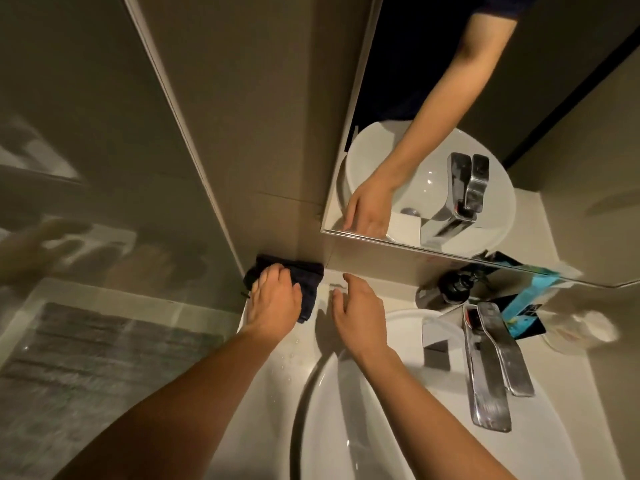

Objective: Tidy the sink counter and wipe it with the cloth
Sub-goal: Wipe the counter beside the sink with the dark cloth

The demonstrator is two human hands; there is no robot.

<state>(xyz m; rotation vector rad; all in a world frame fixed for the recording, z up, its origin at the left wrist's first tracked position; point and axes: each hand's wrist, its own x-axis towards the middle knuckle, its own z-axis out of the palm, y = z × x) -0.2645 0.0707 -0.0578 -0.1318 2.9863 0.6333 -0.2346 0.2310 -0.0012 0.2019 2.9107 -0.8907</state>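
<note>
A dark navy cloth (pixel 308 282) lies crumpled in the far left corner of the pale sink counter (pixel 311 344). My left hand (pixel 275 299) presses flat on top of the cloth, its fingers pointing toward the wall. My right hand (pixel 360 313) hovers just to the right of it, over the counter behind the white basin (pixel 332 410); its fingers are spread and it holds nothing. Water droplets dot the counter near my left wrist.
A chrome faucet (pixel 491 362) stands right of the basin. Behind it are a dark pump bottle (pixel 453 287), a turquoise package (pixel 530 299) and a clear item (pixel 581 330). A mirror (pixel 450 150) hangs above, and a glass shower partition (pixel 104 237) closes the left side.
</note>
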